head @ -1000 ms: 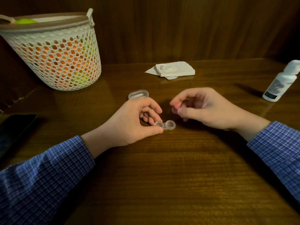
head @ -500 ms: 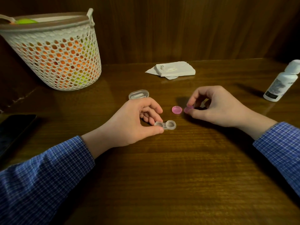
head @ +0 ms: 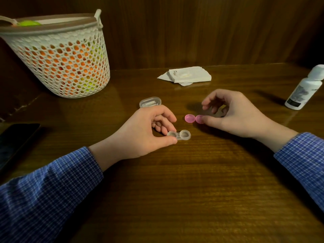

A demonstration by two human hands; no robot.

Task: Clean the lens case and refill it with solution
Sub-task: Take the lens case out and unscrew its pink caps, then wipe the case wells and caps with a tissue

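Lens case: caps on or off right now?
Off. Both wells of the lens case show open in the left hand; two pink caps lie on the table, one touched by the right hand.

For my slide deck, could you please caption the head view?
Left hand holds the open lens case; right hand sets two pink caps on the table.

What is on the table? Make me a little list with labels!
lens case: clear lens case, both wells uncovered, left hand pinches its left end
caps: two pink caps side by side on table; right hand touches the right one
solution: white bottle, far right, closed
tissues: folded tissues at the back
other: basket, clear box, phone
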